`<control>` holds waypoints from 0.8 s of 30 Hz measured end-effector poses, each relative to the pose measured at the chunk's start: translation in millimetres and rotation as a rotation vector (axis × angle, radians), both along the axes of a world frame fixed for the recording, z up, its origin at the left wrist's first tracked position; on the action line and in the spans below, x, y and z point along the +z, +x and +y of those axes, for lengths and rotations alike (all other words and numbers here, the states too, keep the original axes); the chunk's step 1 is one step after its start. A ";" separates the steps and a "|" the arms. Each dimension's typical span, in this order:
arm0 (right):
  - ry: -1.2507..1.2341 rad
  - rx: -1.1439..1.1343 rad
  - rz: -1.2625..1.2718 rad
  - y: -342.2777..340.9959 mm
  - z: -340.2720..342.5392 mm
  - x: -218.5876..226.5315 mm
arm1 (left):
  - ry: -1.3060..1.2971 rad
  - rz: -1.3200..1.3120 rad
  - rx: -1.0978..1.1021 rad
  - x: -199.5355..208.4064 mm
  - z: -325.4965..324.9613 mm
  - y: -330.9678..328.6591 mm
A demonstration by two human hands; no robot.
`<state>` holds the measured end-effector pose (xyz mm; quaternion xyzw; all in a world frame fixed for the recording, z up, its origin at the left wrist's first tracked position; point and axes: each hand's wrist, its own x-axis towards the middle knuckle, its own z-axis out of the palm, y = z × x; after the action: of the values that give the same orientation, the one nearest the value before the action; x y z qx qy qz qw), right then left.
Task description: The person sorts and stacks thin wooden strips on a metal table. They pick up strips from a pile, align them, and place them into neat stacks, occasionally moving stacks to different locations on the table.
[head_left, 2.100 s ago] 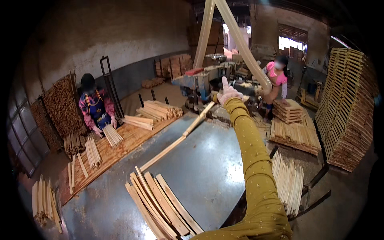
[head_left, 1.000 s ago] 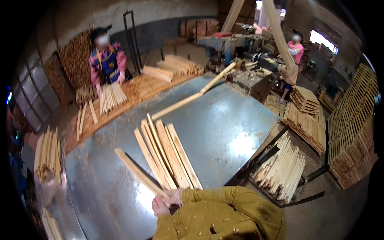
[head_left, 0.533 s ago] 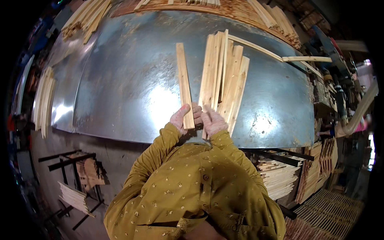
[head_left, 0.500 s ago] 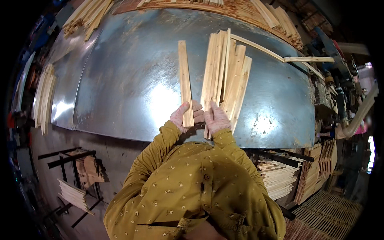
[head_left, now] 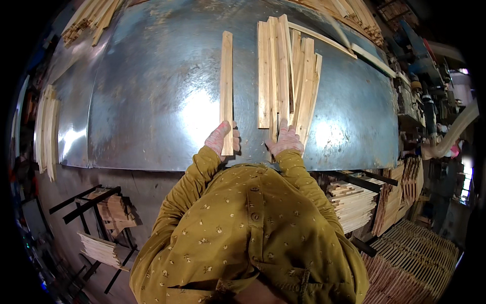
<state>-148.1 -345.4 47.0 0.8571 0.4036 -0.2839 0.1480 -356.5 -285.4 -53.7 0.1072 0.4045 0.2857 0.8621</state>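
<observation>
My left hand [head_left: 221, 138] is closed around the near end of a flat, pale wooden strip [head_left: 227, 86], which points away from me over the metal tabletop. Just to the right, a loose bundle of similar wooden strips [head_left: 280, 66] lies fanned out, some overlapping and tilted. My right hand [head_left: 286, 142] rests at the near ends of that bundle, its fingers stretched over the wood and the thumb apart to the left. One strip [head_left: 263, 86] lies flat along the bundle's left edge, its near end short of my hand.
The metal-topped table [head_left: 147, 101] carries strip stacks at its left edge [head_left: 47, 131] and far left corner [head_left: 91, 20]. Long strips [head_left: 374, 60] reach toward a machine [head_left: 412, 101] at the right. Below the table's front edge are black metal frames [head_left: 91, 205] and stacked boards [head_left: 354, 205].
The view has shifted. My right hand has moved rightward across the bundle's near ends, farther from the left hand. The leftmost strip now lies free of it. The left hand still holds its strip.
</observation>
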 end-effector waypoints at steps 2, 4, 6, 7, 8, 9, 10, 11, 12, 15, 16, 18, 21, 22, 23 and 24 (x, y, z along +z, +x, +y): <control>-0.057 -0.039 0.021 -4.5 -4.2 -8.4 | 0.003 0.052 -0.034 -3.1 1.6 -2.0; -0.063 -0.091 0.036 -5.5 -5.6 -16.9 | 0.021 0.072 -0.050 -4.9 1.8 -2.5; -0.018 -0.155 0.045 -2.5 -4.5 -23.9 | 0.030 0.097 -0.063 -5.9 2.8 -1.3; 0.166 -0.115 0.054 4.4 -13.8 -39.1 | 0.026 0.110 -0.068 -1.2 3.7 -1.5; 0.347 -0.080 0.062 16.4 -30.9 -58.6 | 0.020 0.124 -0.081 0.6 2.4 -1.1; 0.526 -0.038 0.075 23.0 -44.4 -70.0 | 0.039 0.107 -0.082 -3.2 -0.2 -4.9; 0.590 -0.169 0.258 25.1 -47.8 -66.7 | 0.060 0.091 -0.084 -6.9 0.1 -9.5; 0.651 -0.303 0.441 28.5 -48.8 -63.3 | 0.082 0.075 -0.086 -10.3 -1.4 -13.1; 0.709 -0.439 0.623 30.9 -50.7 -60.6 | 0.067 0.071 -0.076 -13.5 -4.7 -15.8; 0.951 -0.821 1.195 32.7 -57.7 -55.7 | 0.016 0.002 -0.039 -17.4 -5.6 -19.9; 0.949 -0.887 1.339 30.0 -52.8 -44.7 | 0.023 -0.021 -0.021 -13.8 -5.9 -22.9; 0.907 -0.824 1.543 27.9 -46.0 -29.4 | 0.036 -0.072 0.002 -1.3 -8.0 -22.6; 0.958 -0.815 1.600 18.9 -30.2 -31.0 | 0.044 -0.050 -0.014 9.3 -6.6 -18.4; 0.954 -0.867 1.606 18.6 -25.6 -40.9 | 0.084 0.010 -0.019 9.9 -6.4 -17.3; 0.952 -0.926 1.605 20.5 -23.8 -54.3 | 0.095 0.051 -0.066 9.8 -3.5 -18.6; 0.949 -0.985 1.605 22.8 -21.7 -67.2 | 0.106 0.093 -0.112 10.0 0.2 -20.6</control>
<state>-125.3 -367.2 -20.2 0.4572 0.0600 -0.6096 -0.6448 -377.1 -285.1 -43.7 0.1885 0.4218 0.2528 0.8501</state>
